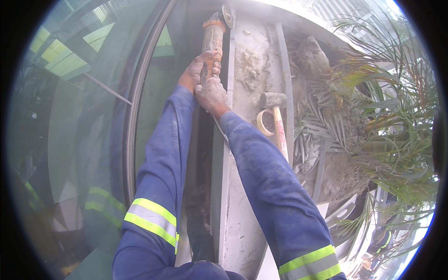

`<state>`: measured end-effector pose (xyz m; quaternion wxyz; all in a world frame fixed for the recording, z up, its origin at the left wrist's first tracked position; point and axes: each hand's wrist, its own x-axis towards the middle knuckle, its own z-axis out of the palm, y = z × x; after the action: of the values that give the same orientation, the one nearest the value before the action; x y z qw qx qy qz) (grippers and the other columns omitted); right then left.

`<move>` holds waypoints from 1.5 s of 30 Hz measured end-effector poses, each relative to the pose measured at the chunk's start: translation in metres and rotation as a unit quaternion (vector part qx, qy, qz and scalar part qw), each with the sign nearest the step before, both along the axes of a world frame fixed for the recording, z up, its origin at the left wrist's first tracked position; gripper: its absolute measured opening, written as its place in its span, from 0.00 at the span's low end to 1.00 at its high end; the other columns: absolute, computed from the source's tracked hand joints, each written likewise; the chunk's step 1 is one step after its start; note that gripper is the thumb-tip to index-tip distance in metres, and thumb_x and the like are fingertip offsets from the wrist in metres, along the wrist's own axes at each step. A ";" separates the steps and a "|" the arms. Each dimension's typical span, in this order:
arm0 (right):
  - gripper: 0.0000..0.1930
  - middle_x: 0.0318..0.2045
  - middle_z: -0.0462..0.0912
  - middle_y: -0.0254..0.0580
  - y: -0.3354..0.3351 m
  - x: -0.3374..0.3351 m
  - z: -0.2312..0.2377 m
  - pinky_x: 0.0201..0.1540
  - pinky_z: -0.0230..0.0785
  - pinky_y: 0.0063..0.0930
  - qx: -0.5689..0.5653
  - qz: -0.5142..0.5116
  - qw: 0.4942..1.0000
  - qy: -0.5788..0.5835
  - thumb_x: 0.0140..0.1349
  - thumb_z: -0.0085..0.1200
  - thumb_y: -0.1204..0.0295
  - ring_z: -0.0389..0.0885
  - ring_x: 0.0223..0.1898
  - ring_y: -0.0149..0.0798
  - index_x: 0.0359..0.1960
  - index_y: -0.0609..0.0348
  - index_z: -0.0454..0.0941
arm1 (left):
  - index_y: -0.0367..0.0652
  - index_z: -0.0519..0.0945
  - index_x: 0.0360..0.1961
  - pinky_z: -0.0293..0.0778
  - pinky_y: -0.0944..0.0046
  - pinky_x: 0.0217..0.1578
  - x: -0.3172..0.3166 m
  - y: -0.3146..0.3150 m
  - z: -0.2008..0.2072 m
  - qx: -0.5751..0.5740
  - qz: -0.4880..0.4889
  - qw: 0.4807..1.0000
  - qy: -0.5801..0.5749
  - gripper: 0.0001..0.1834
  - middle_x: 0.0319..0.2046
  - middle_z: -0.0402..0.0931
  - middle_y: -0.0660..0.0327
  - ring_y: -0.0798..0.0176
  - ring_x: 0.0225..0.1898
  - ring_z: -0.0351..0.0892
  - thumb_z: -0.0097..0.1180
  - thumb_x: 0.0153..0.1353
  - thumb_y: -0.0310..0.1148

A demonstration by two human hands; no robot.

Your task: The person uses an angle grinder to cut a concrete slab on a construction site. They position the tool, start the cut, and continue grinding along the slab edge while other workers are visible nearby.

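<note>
Both arms reach forward in blue sleeves with reflective bands, and both hands are closed around one dusty orange angle grinder [213,38]. My left hand [193,72] wraps its body from the left side. Lower down, my right hand [213,93] grips the rear end, coated in pale dust. The grinder's cutting disc [227,17] stands at the far end, beside the upper edge of a grey slab-edged wall [231,60]. Whether the disc touches the slab, I cannot tell. A cord [220,129] hangs from below the right hand.
On the rough mortar ledge [249,60] to the right lie a mallet [280,122] and a roll of tape [262,122]. Glass panels [88,140] in a dark frame [133,107] run along the left. Palm fronds [387,121] and soil [343,172] fill the right side. Haze hangs around.
</note>
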<state>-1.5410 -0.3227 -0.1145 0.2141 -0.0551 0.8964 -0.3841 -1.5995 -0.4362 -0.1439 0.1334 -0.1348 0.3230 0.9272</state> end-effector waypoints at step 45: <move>0.33 0.53 0.82 0.67 -0.002 -0.009 -0.005 0.61 0.76 0.47 -0.015 0.004 1.000 -0.001 0.64 0.57 0.65 0.84 0.56 0.61 0.61 0.83 0.64 | 0.48 0.76 0.43 0.77 0.69 0.21 -0.014 -0.004 -0.008 0.000 -0.010 1.000 0.008 0.19 0.24 0.74 0.66 0.71 0.20 0.75 0.72 0.56 0.40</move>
<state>-1.5496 -0.3247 -0.1197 0.2155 -0.0620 0.8902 -0.3965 -1.6139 -0.4398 -0.1520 0.1402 -0.1236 0.3253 0.9270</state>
